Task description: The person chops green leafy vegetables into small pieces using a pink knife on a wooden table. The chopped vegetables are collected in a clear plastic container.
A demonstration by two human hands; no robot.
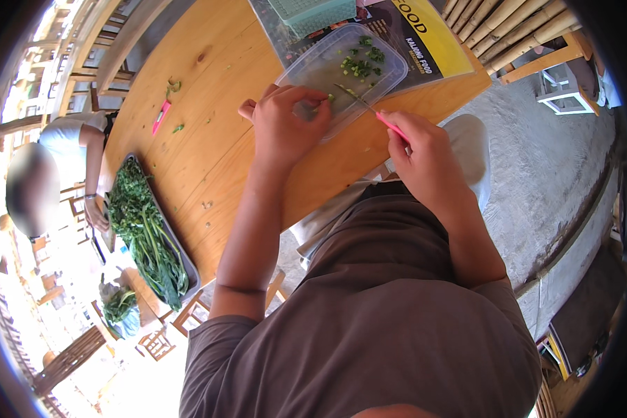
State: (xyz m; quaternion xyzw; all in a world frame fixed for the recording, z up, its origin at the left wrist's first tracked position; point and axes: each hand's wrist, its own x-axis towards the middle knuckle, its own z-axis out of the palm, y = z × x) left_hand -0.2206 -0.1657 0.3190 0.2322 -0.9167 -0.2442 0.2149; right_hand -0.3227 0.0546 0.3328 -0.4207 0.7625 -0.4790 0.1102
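Note:
My right hand (423, 151) grips the pink handle of a small knife (363, 102). Its narrow blade points left over a clear plastic container (324, 62). Above the container's near left end is my left hand (290, 117), thumb and forefinger bent together in a ring around a small green stem piece (331, 97) at their tips. Chopped green leaves and stems (363, 62) lie loose on the container's floor, mostly toward its far right end. The fingers partly hide the container's left side.
A wooden table (214, 130) carries a dark tray of leafy greens (146, 224), a pink tool (161, 117) and green scraps (173, 85). A lidded teal basket (316, 15) rests on a printed menu sheet (444, 47). Another person (68, 141) is at the left.

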